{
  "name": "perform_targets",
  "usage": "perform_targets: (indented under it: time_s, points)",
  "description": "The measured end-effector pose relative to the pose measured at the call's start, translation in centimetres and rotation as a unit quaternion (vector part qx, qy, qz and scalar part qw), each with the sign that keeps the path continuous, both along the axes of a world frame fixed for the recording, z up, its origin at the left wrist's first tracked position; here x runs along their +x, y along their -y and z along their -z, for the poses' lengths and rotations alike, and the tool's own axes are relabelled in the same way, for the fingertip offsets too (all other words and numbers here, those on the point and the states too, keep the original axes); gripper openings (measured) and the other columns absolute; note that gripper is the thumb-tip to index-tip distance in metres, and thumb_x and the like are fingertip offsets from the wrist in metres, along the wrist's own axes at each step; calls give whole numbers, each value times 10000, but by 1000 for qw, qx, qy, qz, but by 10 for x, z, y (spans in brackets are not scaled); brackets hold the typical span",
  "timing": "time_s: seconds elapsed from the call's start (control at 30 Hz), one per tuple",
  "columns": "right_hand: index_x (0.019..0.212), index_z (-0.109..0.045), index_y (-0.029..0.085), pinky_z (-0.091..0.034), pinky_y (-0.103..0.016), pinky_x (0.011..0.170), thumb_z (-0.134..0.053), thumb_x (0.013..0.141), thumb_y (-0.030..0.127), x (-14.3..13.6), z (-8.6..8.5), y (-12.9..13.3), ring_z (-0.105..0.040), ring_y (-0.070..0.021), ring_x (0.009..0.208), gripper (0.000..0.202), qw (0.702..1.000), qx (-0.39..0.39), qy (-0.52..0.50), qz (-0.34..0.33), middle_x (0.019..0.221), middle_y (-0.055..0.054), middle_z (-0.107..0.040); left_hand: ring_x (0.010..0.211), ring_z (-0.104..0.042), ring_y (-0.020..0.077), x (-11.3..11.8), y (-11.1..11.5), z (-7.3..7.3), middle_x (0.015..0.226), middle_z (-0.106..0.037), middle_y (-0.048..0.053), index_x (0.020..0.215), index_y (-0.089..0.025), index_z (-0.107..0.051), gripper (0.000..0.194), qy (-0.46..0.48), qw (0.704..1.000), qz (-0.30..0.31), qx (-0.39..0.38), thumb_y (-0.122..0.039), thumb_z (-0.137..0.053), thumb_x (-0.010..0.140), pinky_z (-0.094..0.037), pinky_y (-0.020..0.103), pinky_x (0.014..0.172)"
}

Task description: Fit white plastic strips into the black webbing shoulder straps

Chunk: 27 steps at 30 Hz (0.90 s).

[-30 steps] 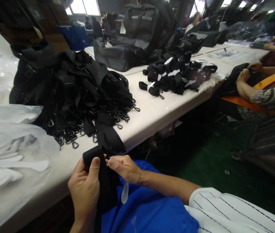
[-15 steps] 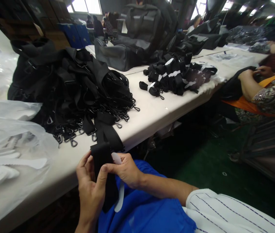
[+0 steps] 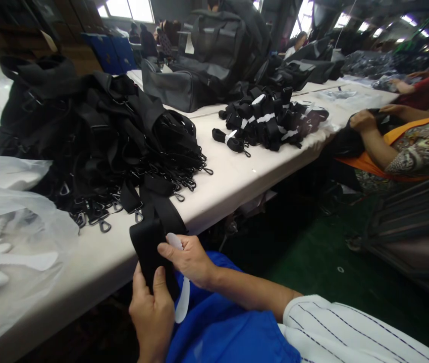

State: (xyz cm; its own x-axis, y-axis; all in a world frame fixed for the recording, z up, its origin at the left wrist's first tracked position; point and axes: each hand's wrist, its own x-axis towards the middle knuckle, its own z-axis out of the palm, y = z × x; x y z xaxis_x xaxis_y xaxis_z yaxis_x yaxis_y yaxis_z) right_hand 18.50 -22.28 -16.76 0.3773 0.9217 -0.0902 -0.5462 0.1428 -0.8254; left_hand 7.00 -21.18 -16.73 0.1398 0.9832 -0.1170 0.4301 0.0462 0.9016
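Note:
A wide black webbing strap (image 3: 147, 247) is folded over on itself just off the table's front edge. My left hand (image 3: 153, 305) grips its lower part, thumb in front and fingers behind. My right hand (image 3: 190, 259) pinches a white serrated plastic tie (image 3: 183, 302) beside the strap's right edge, its thumb lying near the webbing. One end of the tie pokes up above that thumb and the other hangs below the hand. The strap runs back toward a big heap of black straps with metal snap hooks (image 3: 97, 131) on the table.
A clear plastic bag (image 3: 29, 212) with white ties lies at the left. Bundled straps with white bands (image 3: 263, 118) sit farther along the table (image 3: 222, 184). Black bags (image 3: 214, 60) stand behind. A co-worker (image 3: 404, 146) handles black material at the right, near a dark crate (image 3: 419, 227).
My left hand has slid lower on the strap, and the folded top now stands higher above it. The right hand stays with the white tie. The view has shifted slightly.

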Motion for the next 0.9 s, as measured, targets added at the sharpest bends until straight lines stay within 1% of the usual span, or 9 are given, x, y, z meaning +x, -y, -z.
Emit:
perform_targets:
  time_s: [0.07,0.13,0.2,0.27,0.37,0.47,0.63,0.73,0.9]
  points:
    - [954,-706,127,-248,-194,404,-549,895,534,15,-3,-1,-291,-26,415,440,1000,-1,17,8,793,-35,-679,840,-691,222,-7,-6,-3,907,-727,32,1248,-257,-605,467,96,994,-27,-41,-490,-627,844,-544,318,796]
    - [1022,-719,137,-339,-205,450,-388,953,569,34,-8,0,-445,-55,486,548,997,14,70,37,999,-100,-701,778,-681,148,-17,-17,-6,854,-726,-14,1104,-243,-657,350,209,972,-52,-98,-450,-679,823,-549,227,770]
    - [967,-747,146,-449,-239,619,-319,975,576,52,-13,4,-581,-113,695,607,977,14,192,87,1062,-102,-685,734,-676,110,-27,-27,-9,820,-728,-39,1010,-231,-667,290,269,951,-62,-138,-426,-717,801,-553,169,732]
    - [925,-764,160,-448,-257,732,-299,989,577,63,-15,8,-591,-134,751,628,935,-25,328,133,870,-67,-678,711,-682,105,-33,-33,-9,810,-734,-47,987,-235,-662,303,285,944,-47,-159,-439,-741,777,-565,154,712]
    - [923,-768,167,-420,-255,675,-289,987,601,66,-10,9,-524,-122,572,650,896,-105,407,146,535,5,-504,713,-693,131,-33,-28,-12,810,-742,-32,977,-239,-660,359,295,942,-10,-159,-483,-763,735,-584,178,720]
    - [951,-744,138,-410,-238,598,-293,974,626,58,-3,1,-478,-103,495,665,925,-108,332,147,515,19,-488,717,-698,179,-23,-7,-17,801,-749,8,945,-225,-684,379,272,950,40,-147,-515,-761,715,-592,225,712]
    - [1087,-671,140,-416,-205,534,-475,899,644,36,-7,-10,-511,-88,557,573,987,-33,98,120,773,-24,-621,732,-686,225,-5,26,-19,811,-744,52,912,-206,-738,352,196,962,142,-125,-517,-718,749,-560,264,725]
    - [1092,-662,133,-457,-206,547,-543,869,627,24,-14,-8,-563,-107,602,554,995,-27,0,100,791,-39,-640,723,-686,248,1,25,-9,790,-740,63,982,-199,-735,399,211,951,167,-152,-522,-718,748,-553,299,705]
    - [1283,-537,219,-343,-197,328,-438,935,597,20,-9,-7,-477,-106,386,523,972,-95,-215,19,660,18,-607,761,-688,233,3,9,3,838,-734,47,1148,-204,-661,494,273,923,142,-228,-491,-737,753,-555,287,679]
